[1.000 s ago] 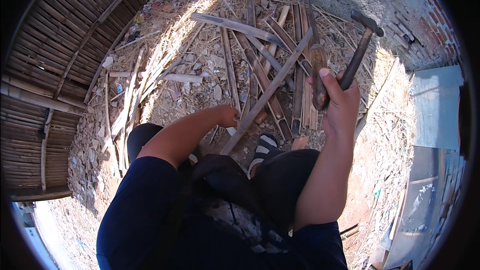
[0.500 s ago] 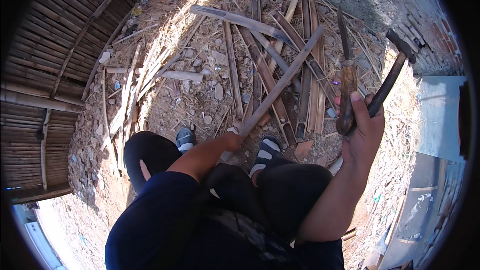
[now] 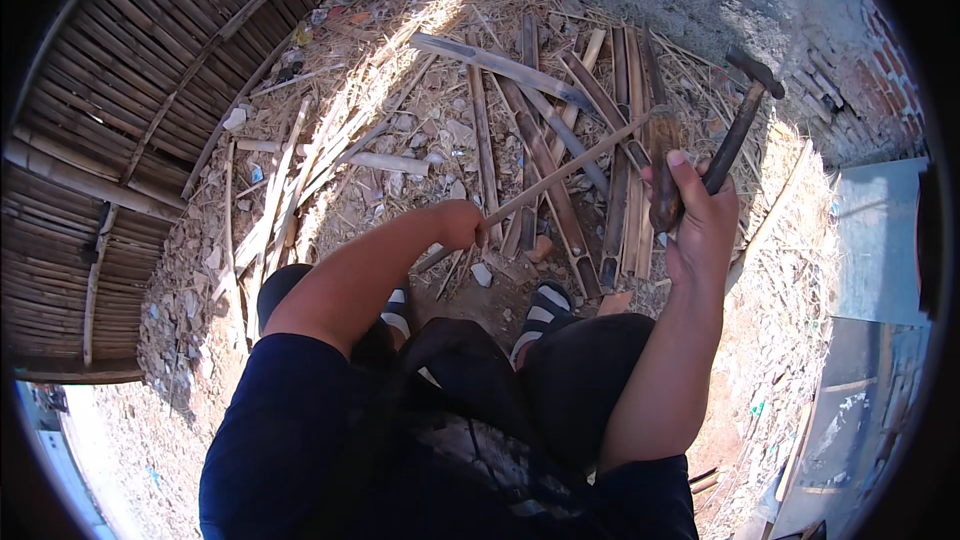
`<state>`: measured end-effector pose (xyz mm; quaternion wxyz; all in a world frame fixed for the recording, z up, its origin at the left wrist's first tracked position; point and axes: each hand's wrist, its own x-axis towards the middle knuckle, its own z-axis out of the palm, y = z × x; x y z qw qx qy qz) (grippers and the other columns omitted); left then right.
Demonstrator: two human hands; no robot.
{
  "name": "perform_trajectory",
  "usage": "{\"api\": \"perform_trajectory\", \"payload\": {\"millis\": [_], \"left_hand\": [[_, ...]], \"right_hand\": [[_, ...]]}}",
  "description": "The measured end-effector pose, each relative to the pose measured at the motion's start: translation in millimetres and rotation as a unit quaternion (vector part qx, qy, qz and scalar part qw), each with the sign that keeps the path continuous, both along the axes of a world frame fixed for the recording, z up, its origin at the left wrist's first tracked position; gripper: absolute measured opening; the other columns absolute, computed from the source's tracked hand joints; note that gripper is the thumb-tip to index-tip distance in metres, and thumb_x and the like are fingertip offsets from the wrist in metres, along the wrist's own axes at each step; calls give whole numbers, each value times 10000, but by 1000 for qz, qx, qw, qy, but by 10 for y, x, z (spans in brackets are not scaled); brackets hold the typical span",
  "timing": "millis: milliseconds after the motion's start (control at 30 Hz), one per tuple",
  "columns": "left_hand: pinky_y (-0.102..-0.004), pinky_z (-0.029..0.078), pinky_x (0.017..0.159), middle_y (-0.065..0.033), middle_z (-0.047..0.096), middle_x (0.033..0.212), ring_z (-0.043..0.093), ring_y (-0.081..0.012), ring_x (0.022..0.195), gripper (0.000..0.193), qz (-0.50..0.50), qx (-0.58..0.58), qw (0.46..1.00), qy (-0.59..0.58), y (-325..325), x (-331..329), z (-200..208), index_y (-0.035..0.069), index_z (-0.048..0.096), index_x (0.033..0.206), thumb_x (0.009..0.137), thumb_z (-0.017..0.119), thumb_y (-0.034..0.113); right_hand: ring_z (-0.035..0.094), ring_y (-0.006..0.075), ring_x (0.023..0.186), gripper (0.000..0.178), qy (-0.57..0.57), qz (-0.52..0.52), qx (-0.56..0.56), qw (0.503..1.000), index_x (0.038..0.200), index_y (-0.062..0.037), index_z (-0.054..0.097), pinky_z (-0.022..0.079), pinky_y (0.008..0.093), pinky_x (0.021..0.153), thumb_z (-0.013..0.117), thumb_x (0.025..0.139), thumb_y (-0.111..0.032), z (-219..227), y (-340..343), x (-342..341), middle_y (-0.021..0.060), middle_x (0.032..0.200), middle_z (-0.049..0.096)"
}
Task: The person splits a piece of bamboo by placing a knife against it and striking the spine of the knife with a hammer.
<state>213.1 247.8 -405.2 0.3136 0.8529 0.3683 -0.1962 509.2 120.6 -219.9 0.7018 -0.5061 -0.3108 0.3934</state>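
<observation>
My left hand (image 3: 462,223) grips the near end of a long split bamboo strip (image 3: 570,170) that slants up to the right over the ground. My right hand (image 3: 700,215) is raised at the right and holds two tools together: a dark hammer (image 3: 742,115) with its head at the top right, and a knife with a brown wooden handle (image 3: 664,190) pointing up. Both of my sandalled feet (image 3: 542,308) rest on the dirt just below the strip.
Several split bamboo lengths (image 3: 560,110) lie side by side on straw-littered ground ahead. A woven bamboo panel (image 3: 110,100) stands at the left. A brick wall (image 3: 850,70) runs at the upper right, with grey sheets (image 3: 880,240) below it.
My right hand with the hammer and knife has come down and left toward the strip. The left hand keeps its grip on the strip, which now lies flatter.
</observation>
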Motion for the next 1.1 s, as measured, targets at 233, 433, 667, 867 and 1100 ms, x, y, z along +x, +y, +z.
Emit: {"api": "perform_trajectory", "payload": {"millis": [233,433,667,867,1100], "left_hand": [[-361,507,977,-117,714,1186,661,-237,1119,534,82,-223,966,-104,51,-347,2082,87,748,1227,740,548,0],[-317,599,881,-127,677,1222,684,-172,1002,345,241,-275,875,-316,-334,-701,3022,-4,702,1218,897,592,55],[-333,601,884,-38,645,1043,664,-138,974,459,123,-222,821,-511,-278,-1013,3028,61,577,1377,954,730,154],[-325,551,858,-13,689,1146,622,-133,1021,308,209,164,873,-408,-353,-1043,3292,92,687,1229,994,697,290],[-325,583,922,-53,696,1156,677,-156,1069,313,266,215,744,-575,-364,-1237,3484,68,679,1246,1001,689,263]], "right_hand": [[703,171,694,344,-15,5,-6,1000,894,-82,496,542,267,609,818,896,-201,103,-83,-87,143,807,712],[696,162,692,333,-5,-3,10,1000,891,-67,506,520,263,612,815,899,-193,192,-145,-155,140,789,716],[701,169,687,305,2,-1,34,999,873,-65,540,519,271,615,817,897,-192,192,-87,-204,140,789,730],[701,174,678,315,-12,-3,16,1000,824,-93,521,510,278,609,812,899,-190,270,-106,-298,130,766,721],[729,204,718,329,1,17,38,999,832,-97,505,535,300,598,820,888,-174,295,-46,-348,121,768,701]]}}
